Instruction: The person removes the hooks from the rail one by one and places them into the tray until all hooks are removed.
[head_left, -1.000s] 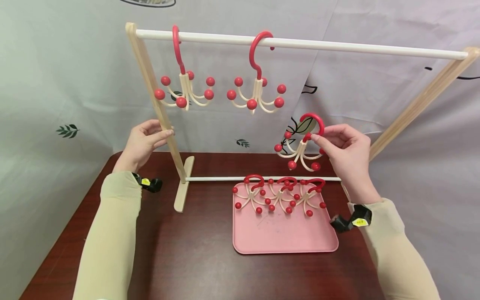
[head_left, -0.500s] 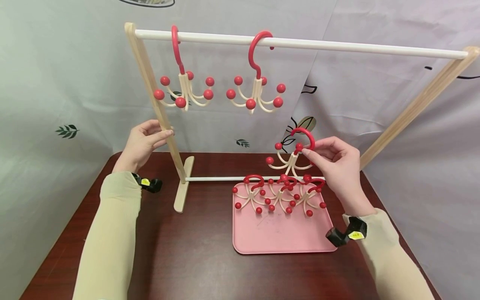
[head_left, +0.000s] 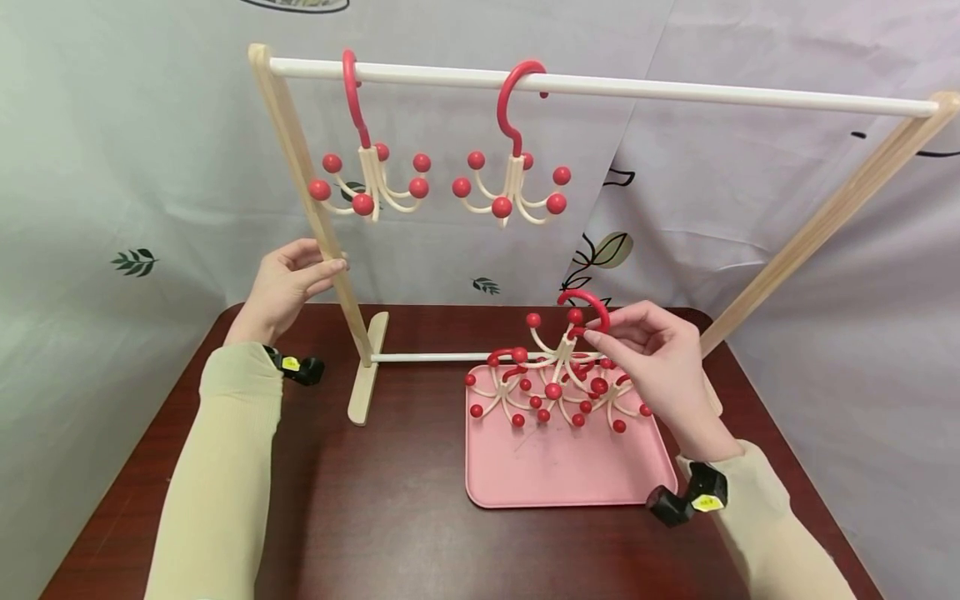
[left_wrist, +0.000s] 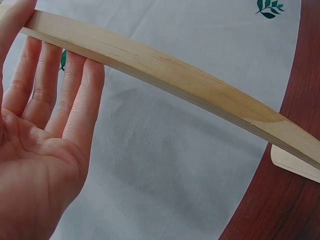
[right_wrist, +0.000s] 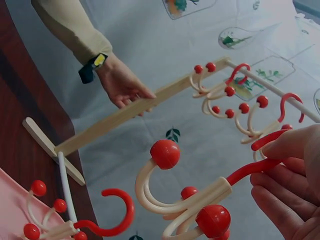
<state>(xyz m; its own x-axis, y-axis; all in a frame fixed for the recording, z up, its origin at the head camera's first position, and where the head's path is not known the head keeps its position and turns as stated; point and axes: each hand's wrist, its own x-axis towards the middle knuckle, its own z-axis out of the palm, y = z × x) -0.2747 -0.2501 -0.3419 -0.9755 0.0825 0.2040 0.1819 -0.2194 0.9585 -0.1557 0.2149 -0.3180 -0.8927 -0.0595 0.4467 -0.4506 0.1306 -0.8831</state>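
Note:
My right hand point(head_left: 660, 358) pinches the red hook of a multi-arm hanger point(head_left: 564, 354) with cream arms and red ball tips. This hanger is held upright above the pink tray point(head_left: 555, 479), overlapping the hangers there in the head view. Thumb and fingers of my left hand point(head_left: 283, 279) grip the left wooden post point(head_left: 341, 287) of a rack; in the left wrist view the post point(left_wrist: 165, 65) lies between thumb and straight fingertips. Two similar hangers, a left one point(head_left: 371, 179) and a right one point(head_left: 515, 183), hang by their red hooks from the white top rod point(head_left: 675, 90).
Several more hangers point(head_left: 502, 390) lie side by side at the tray's back edge. A white lower rod point(head_left: 435, 358) runs just behind the tray. The rack's right post point(head_left: 825, 221) leans beyond my right hand. A patterned cloth point(head_left: 187, 167) backs the dark red table point(head_left: 375, 517).
My right hand has lowered the hanger and brought it left, from beside the right post to over the tray. My left hand stays on the post.

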